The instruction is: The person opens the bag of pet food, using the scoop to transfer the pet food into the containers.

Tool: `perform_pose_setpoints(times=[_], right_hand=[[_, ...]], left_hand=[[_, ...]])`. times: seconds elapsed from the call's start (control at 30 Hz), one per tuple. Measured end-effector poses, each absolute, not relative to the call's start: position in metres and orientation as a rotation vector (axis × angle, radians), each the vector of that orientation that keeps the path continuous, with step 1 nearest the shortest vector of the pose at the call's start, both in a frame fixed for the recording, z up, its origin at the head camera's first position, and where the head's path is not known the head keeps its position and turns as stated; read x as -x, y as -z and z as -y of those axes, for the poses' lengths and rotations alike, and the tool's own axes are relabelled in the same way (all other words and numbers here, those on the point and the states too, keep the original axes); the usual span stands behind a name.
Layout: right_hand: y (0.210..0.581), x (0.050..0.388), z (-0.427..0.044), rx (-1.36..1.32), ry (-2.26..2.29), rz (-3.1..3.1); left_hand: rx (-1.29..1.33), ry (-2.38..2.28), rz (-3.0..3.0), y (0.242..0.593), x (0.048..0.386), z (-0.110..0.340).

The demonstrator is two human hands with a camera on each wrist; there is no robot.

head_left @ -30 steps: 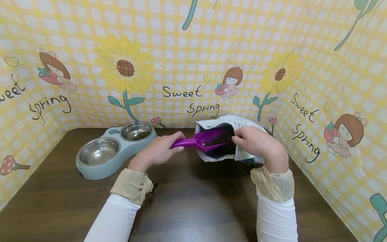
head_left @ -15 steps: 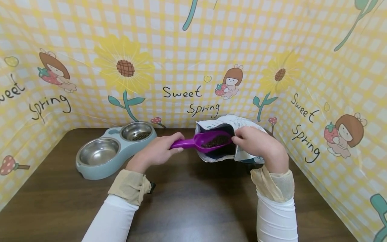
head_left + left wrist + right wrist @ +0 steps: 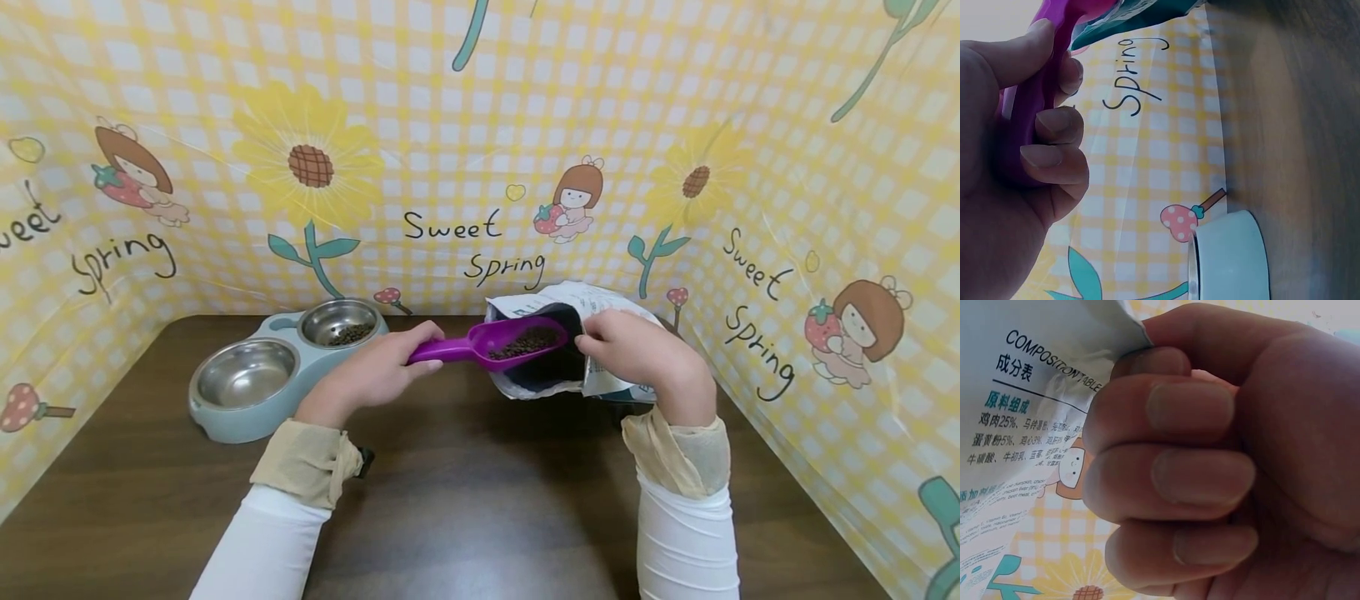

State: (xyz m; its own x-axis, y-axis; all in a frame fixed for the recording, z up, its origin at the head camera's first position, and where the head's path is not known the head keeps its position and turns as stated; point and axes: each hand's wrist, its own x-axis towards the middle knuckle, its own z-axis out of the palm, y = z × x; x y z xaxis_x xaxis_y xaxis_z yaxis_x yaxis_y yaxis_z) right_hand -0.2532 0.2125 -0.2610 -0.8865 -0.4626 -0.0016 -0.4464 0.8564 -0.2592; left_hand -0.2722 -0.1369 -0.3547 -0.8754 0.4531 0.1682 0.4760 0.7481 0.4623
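Note:
My left hand grips the handle of a purple scoop; in the left wrist view the fingers curl round that handle. Brown kibble lies in the scoop's bowl, which is at the mouth of a white pet food bag lying on its side with a dark inside. My right hand pinches the edge of the bag's mouth. Printed text covers the bag in the right wrist view. At the left stands a pale blue double bowl with two steel dishes; the far dish holds some kibble.
The brown wooden table reaches back to a yellow checked cloth wall with printed flowers and words. The cloth also rises along both sides. The double bowl sits close to my left forearm.
My left hand has drawn the scoop a little to the left, partly out of the bag. The kibble in it has come into clearer view. My right hand stays at the bag.

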Motion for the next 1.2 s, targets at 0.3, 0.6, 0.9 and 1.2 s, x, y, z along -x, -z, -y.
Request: perform_pose_setpoints(times=[0.3,0.6,0.9,1.2], right_hand=[[0.259,0.253,-0.213,0.706,0.382,-2.975],[0.261,0.253,-0.216,0.753,0.374,-2.997],[0.260,0.251,-0.216,0.767,0.395,-3.013],[0.261,0.252,-0.218,0.798,0.400,-3.019]], left_hand=[[0.717,0.726,2.901,0.351,0.267,0.152],[0.710,0.724,2.901,0.345,0.262,0.168],[0.668,0.688,2.894,0.335,0.258,0.184],[0.630,0.758,2.914,0.330,0.256,0.203]])
